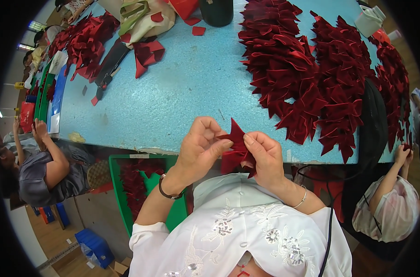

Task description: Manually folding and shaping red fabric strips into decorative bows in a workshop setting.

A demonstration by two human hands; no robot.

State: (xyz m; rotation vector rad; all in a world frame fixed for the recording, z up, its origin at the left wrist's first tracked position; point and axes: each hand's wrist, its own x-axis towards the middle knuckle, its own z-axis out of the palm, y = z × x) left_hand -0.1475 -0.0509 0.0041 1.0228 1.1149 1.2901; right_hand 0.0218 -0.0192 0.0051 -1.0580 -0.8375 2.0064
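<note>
Just in front of the table's near edge, a dark red velvety fabric piece with pointed corners (pixel 235 137) is between my hands. My right hand (pixel 267 156) pinches its right side, thumb on top. Closed at its left side is my left hand (pixel 201 144), with the thumb tip over the fabric and the fingers curled. The piece's lower part hangs below my fingers. To the right, overlapping rows of similar red pointed fabric pieces (pixel 284 69) cover much of the blue table (pixel 182 92).
A green bin (pixel 116 184) with red pieces stands below the table edge, left of me. A black bag-like object (pixel 374 124) lies at the right. Red fabric (pixel 147 56), a cloth bag (pixel 154 30) and a dark container (pixel 216 11) sit farther back. Other people work at both sides.
</note>
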